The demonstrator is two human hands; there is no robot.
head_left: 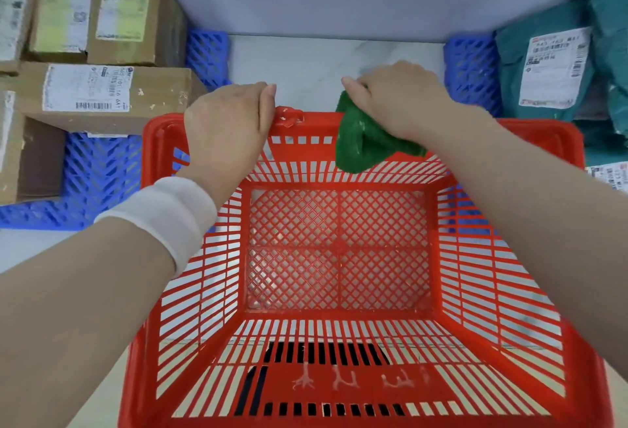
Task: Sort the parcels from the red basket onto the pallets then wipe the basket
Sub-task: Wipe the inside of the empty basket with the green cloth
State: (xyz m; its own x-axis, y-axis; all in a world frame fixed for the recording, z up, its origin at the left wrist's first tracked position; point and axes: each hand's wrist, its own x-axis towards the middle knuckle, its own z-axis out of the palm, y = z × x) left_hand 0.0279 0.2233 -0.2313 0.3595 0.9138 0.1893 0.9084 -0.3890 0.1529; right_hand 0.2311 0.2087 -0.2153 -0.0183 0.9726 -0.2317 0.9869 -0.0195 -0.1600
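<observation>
The red basket (339,322) stands in the middle of the view with nothing inside it. My left hand (227,121) grips its far rim, left of centre, fingers curled over the edge. My right hand (401,97) holds a green cloth (363,142) against the same far rim, right of centre; the cloth hangs down the inner wall. Brown cardboard parcels (105,94) sit on the blue pallet (98,172) at the left. Teal bag parcels (543,70) lie on the blue pallet (472,70) at the right.
A pale wall runs along the back. White marbled floor (323,60) shows between the two pallets, beyond the basket. A white wristband (166,216) is on my left forearm.
</observation>
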